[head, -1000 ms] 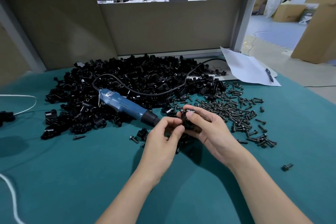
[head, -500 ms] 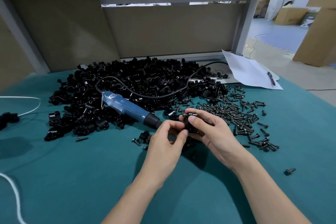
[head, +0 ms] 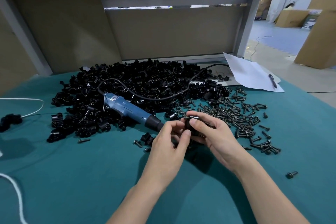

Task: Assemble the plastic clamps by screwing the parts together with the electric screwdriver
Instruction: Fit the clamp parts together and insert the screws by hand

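Both hands meet over the green table around one black plastic clamp. My right hand curls round the clamp from the right, and a screw pokes out at its top. My left hand pinches the clamp's left side with thumb and fingers. Most of the clamp is hidden by the fingers. The blue electric screwdriver lies untouched just left of the hands, its black tip pointing at them. A big pile of black clamp parts lies behind, and a heap of dark screws lies to the right.
The screwdriver's black cable loops across the parts pile. A white sheet with a pen sits at the back right. A white cord and a black part lie at the left. A lone screw rests at the right.
The two hands stay together on the clamp, with only small finger shifts. The view has tilted slightly. The screwdriver has not moved.
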`<state>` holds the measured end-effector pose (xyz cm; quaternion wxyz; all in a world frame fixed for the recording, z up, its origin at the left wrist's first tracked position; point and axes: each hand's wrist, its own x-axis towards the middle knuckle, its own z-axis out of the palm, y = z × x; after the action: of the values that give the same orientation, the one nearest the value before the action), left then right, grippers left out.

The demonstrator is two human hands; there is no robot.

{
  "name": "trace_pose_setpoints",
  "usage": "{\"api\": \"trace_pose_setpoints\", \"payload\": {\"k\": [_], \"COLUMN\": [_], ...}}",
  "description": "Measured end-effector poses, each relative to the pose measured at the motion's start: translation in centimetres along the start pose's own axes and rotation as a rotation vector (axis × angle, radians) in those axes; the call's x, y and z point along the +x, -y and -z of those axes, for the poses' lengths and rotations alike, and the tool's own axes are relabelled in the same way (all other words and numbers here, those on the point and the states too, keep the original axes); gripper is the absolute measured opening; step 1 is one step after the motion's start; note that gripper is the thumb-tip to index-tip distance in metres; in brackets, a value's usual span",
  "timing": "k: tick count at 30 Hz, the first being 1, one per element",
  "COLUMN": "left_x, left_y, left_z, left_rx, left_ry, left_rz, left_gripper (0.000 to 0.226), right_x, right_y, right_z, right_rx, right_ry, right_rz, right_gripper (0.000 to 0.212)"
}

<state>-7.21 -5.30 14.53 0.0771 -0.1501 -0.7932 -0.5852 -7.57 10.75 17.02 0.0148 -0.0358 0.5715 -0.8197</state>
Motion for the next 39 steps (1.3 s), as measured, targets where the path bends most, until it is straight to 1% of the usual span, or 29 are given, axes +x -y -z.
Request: {"api": "trace_pose_setpoints", "payload": {"k": [3, 4, 6, 8, 10, 12, 14, 15, 17, 18, 20, 22, 23, 25, 27, 28, 30, 31, 32, 33, 34, 36, 37, 39], "left_x": [0.1, 0.2, 0.3, 0.1, 0.0, 0.4, 1.7, 2.6, 4.5, 5.5, 7.6, 9.4, 10.1, 10.8, 10.5, 10.1, 9.6, 9.6, 9.6, 9.8, 9.9, 10.3, 10.6, 11.4], "left_y": [0.5, 0.7, 0.8, 0.6, 0.1, -0.4, -0.8, -1.0, -1.1, -1.1, -1.2, -1.1, -0.9, -0.2, 0.8, 1.1, 1.1, 0.7, 0.1, -0.6, -1.3, -2.4, -2.9, -3.5], "left_z": [0.2, 0.2, 0.1, 0.1, 0.5, 1.6, 3.5, 4.5, 6.2, 6.7, 6.9, 6.3, 5.9, 5.3, 5.0, 5.1, 5.6, 5.9, 6.2, 6.3, 6.3, 5.9, 5.5, 4.6], "left_rx": [0.084, 0.094, 0.113, 0.129, 0.149, 0.189, 0.276, 0.376, 0.646, 0.728, 0.735, 0.603, 0.492, 0.253, -0.02, -0.153, -0.433, -0.621, -0.805, -0.932, -1.003, -1.044, -1.054, -1.069], "left_ry": [-0.019, -0.02, -0.009, -0.001, -0.068, -0.219, -0.35, -0.371, -0.317, -0.272, -0.214, -0.206, -0.242, -0.361, -0.459, -0.475, -0.467, -0.435, -0.387, -0.337, -0.284, -0.197, -0.173, -0.195], "left_rz": [0.024, 0.016, -0.009, -0.062, -0.077, -0.059, 0.033, 0.119, 0.343, 0.446, 0.587, 0.656, 0.677, 0.711, 0.7, 0.663, 0.543, 0.483, 0.43, 0.387, 0.35, 0.286, 0.261, 0.236], "left_gripper": [0.019, 0.016, 0.001, 0.014, 0.02, 0.024, 0.034, 0.043, 0.059, 0.066, 0.084, 0.099, 0.102, 0.097, 0.082, 0.07, 0.038, 0.024, 0.021, 0.024, 0.025, 0.014, 0.011, 0.015], "right_x": [0.1, 0.1, 0.2, 0.3, 0.5, 0.6, 0.7, 0.7, 0.8, 0.8, 0.7, 0.6, 0.5, 0.6, 0.7, 0.7, 1.0, 1.1, 1.2, 1.4, 1.4, 1.5, 1.6, 1.6], "right_y": [-0.3, -0.3, -0.3, -0.3, -0.3, -0.3, -0.2, -0.1, 0.1, 0.1, 0.3, 0.3, 0.4, 0.5, 0.5, 0.5, 0.4, 0.4, 0.3, 0.3, 0.2, 0.1, 0.1, 0.1], "right_z": [0.0, 0.0, 0.0, 0.1, 0.2, 0.4, 0.7, 0.7, 0.8, 0.8, 0.7, 0.7, 0.8, 0.9, 1.2, 1.3, 1.5, 1.6, 1.7, 1.7, 1.8, 1.8, 1.8, 1.9], "right_rx": [0.003, 0.0, -0.012, 0.01, 0.051, 0.104, 0.154, 0.181, 0.236, 0.256, 0.278, 0.303, 0.313, 0.329, 0.353, 0.362, 0.377, 0.384, 0.386, 0.384, 0.379, 0.366, 0.355, 0.328], "right_ry": [0.013, 0.012, 0.0, -0.007, -0.026, -0.067, -0.116, -0.137, -0.161, -0.17, -0.19, -0.21, -0.221, -0.247, -0.268, -0.276, -0.29, -0.295, -0.299, -0.305, -0.31, -0.309, -0.309, -0.306], "right_rz": [-0.002, -0.002, -0.004, 0.0, 0.013, 0.032, 0.048, 0.052, 0.056, 0.059, 0.06, 0.063, 0.063, 0.063, 0.063, 0.062, 0.06, 0.062, 0.061, 0.059, 0.055, 0.055, 0.056, 0.06], "right_gripper": [0.026, 0.026, 0.026, 0.025, 0.025, 0.03, 0.039, 0.042, 0.043, 0.043, 0.041, 0.041, 0.042, 0.043, 0.04, 0.037, 0.035, 0.035, 0.035, 0.034, 0.033, 0.038, 0.041, 0.044]}}
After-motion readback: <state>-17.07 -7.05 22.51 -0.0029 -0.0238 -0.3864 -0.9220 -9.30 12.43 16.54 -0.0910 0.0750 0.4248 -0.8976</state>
